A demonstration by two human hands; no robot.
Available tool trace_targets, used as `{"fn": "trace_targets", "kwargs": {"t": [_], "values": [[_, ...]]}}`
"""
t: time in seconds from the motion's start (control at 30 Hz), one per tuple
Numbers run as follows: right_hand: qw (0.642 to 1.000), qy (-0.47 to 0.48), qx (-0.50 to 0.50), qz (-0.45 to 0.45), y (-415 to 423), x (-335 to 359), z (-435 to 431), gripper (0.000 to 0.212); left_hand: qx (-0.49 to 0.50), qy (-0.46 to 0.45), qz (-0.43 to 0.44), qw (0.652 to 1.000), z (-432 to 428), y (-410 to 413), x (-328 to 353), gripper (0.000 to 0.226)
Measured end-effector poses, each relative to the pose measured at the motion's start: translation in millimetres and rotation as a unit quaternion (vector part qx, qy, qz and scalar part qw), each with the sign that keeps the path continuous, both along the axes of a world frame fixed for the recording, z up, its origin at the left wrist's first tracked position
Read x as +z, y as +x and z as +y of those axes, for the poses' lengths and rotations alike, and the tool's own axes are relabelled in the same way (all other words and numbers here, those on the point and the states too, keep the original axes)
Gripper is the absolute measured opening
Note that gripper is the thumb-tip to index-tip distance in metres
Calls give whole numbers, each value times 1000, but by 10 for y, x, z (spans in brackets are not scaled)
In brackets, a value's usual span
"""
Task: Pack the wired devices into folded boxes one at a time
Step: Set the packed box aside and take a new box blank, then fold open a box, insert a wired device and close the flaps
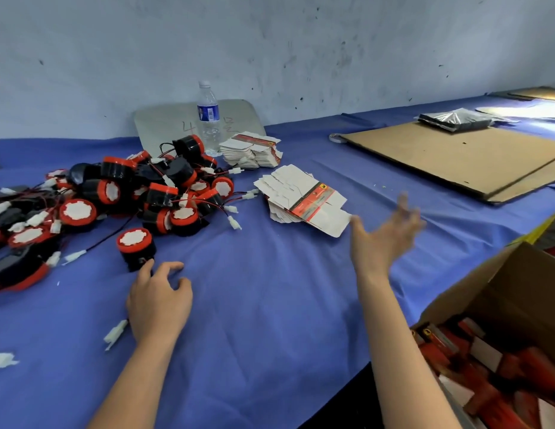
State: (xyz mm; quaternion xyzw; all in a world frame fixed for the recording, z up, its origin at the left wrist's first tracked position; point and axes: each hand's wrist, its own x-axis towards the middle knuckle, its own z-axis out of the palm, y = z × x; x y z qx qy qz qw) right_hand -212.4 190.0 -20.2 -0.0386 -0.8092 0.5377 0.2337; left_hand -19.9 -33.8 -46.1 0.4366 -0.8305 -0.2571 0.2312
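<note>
A heap of black and red round wired devices (140,187) lies on the blue cloth at the left. One device (135,247) stands apart at the heap's near edge. My left hand (160,300) hovers just below it with fingers loosely curled, fingertips near its base, holding nothing. My right hand (383,232) is raised, blurred, with fingers spread, just right of a stack of flat unfolded white and red boxes (304,199). A second stack of flat boxes (251,150) lies farther back.
An open cardboard carton (514,280) at the lower right holds several packed red boxes. A water bottle (208,116) stands behind the heap. A flat cardboard sheet (456,159) lies at the right with a grey plastic bag (456,119) behind it. A loose white connector (115,334) lies near my left wrist.
</note>
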Motion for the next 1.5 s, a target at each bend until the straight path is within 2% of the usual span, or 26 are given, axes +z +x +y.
{"fn": "trace_targets", "kwargs": {"t": [0.03, 0.1, 0.17, 0.2, 0.27, 0.3, 0.4, 0.53, 0.67, 0.77, 0.87, 0.97, 1.03, 1.1, 1.2, 1.33, 1.5], "values": [[994, 69, 74, -33, -96, 35, -125, 94, -1, -1, 5, 1000, 4, 1, 1, 26], [958, 182, 194, -108, -224, 44, -373, 106, -3, -5, 14, 1000, 4, 6, 6, 25], [923, 271, 229, -148, -297, -101, -509, 100, -6, -11, 27, 1000, 8, 14, 6, 24], [919, 290, 219, -152, -320, -170, -537, 89, -7, -12, 33, 999, 14, 18, 5, 23], [941, 257, 176, -136, -366, -245, -545, 73, -5, -14, 40, 999, 8, 17, 8, 22], [951, 230, 163, -127, -368, -243, -540, 71, -4, -16, 40, 999, 10, 12, 9, 22], [964, 174, 155, -126, -359, -194, -525, 81, -6, -38, 36, 999, 35, -19, -2, 22], [973, 109, 165, -121, -321, -137, -517, 86, -68, -162, 53, 983, 154, -71, 10, 25], [975, 117, 161, -98, -295, -160, -550, 68, -144, -228, 89, 959, 206, -192, 75, 28], [982, 107, 138, -72, -310, -173, -522, 62, -189, -200, 107, 955, 221, -335, 118, 28], [970, 178, 145, -85, -309, -171, -524, 96, -217, -122, 143, 958, 228, -385, 76, 30], [918, 316, 218, -101, -440, -78, -602, 131, -227, -82, 183, 953, 185, -361, 64, 33], [879, 372, 260, -148, -558, 6, -679, 136, -220, -83, 206, 950, 158, -357, 91, 33], [856, 389, 279, -197, -626, 14, -734, 132, -219, -68, 219, 948, 155, -371, 94, 33], [863, 370, 277, -204, -678, -89, -710, 124, -222, -53, 232, 945, 163, -372, 48, 33], [893, 344, 248, -149, -709, -31, -609, 122, -214, -37, 250, 943, 139, -415, 19, 36], [914, 320, 238, -81, -524, 71, -695, 117, -216, -12, 252, 943, 143, -419, 24, 34]]}}
